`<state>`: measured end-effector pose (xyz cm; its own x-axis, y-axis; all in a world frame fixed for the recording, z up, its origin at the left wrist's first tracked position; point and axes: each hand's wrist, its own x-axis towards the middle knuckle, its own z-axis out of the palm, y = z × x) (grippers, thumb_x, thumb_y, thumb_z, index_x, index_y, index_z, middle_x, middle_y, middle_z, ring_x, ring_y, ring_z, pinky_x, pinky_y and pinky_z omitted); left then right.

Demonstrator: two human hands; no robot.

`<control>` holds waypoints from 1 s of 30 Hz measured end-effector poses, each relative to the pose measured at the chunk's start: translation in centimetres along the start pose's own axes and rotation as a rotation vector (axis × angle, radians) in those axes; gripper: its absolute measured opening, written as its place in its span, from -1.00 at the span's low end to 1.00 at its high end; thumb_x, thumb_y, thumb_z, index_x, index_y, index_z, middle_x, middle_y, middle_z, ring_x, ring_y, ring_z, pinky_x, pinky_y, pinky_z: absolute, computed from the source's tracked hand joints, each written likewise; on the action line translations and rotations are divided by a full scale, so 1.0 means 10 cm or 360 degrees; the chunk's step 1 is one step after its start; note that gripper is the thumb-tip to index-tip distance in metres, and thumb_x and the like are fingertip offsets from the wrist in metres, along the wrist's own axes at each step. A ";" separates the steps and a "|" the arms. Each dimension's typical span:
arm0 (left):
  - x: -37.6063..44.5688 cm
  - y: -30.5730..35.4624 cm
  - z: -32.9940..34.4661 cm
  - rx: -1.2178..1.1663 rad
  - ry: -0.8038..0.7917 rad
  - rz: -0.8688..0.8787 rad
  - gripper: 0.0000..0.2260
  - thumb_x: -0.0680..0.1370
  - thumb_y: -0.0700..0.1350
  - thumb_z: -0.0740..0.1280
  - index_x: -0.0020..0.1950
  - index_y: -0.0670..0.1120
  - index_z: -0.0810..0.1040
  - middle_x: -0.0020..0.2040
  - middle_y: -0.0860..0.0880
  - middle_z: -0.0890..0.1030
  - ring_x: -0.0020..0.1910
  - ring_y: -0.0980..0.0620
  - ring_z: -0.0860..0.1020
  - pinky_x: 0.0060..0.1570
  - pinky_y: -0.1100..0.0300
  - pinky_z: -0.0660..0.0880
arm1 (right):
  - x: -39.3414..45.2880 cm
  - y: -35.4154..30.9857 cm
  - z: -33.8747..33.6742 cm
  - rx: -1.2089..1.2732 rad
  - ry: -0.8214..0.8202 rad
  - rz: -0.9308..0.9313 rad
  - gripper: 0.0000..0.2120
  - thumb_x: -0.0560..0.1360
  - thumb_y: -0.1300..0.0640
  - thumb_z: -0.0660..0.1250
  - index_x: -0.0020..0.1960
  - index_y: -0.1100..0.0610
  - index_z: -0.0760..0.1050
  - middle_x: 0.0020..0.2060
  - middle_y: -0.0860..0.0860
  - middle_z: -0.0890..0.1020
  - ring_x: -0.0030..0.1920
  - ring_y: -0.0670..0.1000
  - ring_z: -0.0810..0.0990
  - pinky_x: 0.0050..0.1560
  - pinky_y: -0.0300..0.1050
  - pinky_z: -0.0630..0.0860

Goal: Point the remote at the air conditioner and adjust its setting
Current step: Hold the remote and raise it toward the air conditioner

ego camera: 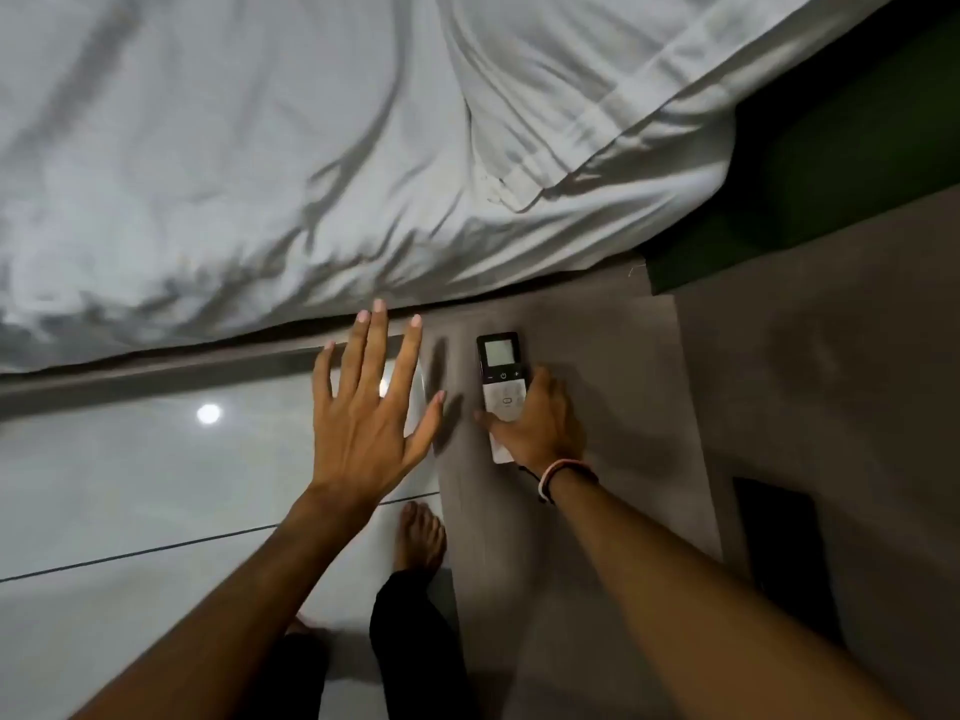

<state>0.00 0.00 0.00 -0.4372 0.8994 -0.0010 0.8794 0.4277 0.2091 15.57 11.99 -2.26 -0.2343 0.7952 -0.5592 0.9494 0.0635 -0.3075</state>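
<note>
A white remote [500,377] with a dark top and a small screen lies flat on the grey bedside surface [597,387]. My right hand [540,423] wraps its lower half, thumb on its left edge, fingers curled over its right side. A thread band circles that wrist. My left hand [371,402] hovers to the left of the remote with fingers spread wide and nothing in it. No air conditioner is in view.
A bed with rumpled white sheets [260,148] and a pillow [623,85] fills the upper half. A dark green panel [805,200] stands at the right. Glossy white floor tiles [130,485] reflect a ceiling light; my bare foot [420,537] stands beside the grey unit.
</note>
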 end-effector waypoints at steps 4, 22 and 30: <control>0.02 0.04 0.17 -0.0036 0.0007 0.0013 -0.37 0.64 0.27 -0.02 0.64 -0.02 0.08 0.65 -0.21 0.13 0.64 -0.14 0.10 0.51 -0.22 0.22 | 0.11 0.07 0.14 0.0176 -0.0027 0.0091 -0.22 0.28 -0.07 0.60 0.35 0.10 0.29 0.23 0.14 0.52 0.19 0.22 0.57 0.08 0.20 0.61; 0.70 -0.29 -1.86 0.0157 0.0541 0.0088 -0.40 0.66 0.22 0.07 0.63 -0.05 0.15 0.63 -0.20 0.20 0.61 -0.16 0.20 0.49 -0.24 0.28 | -0.28 -1.29 -1.53 0.0884 0.0171 -0.0330 -0.66 0.14 0.23 0.51 -0.11 0.11 0.53 -0.26 0.05 0.67 -0.25 0.11 0.64 -0.20 0.01 0.62; 0.92 -0.74 -3.55 0.0284 0.0826 0.0040 -0.39 0.66 0.24 0.04 0.63 -0.03 0.12 0.64 -0.16 0.19 0.61 -0.15 0.22 0.47 -0.24 0.26 | -0.95 -2.64 -2.68 0.1270 0.0066 -0.0703 -0.67 0.29 0.31 0.60 0.00 0.26 0.59 -0.19 0.16 0.71 -0.33 0.10 0.66 -0.23 0.02 0.69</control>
<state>-17.19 1.90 33.18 -0.4118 0.7659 0.4938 0.8892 0.4562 0.0340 -1.66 18.88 31.77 -0.5201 0.8195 -0.2408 0.3452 -0.0563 -0.9369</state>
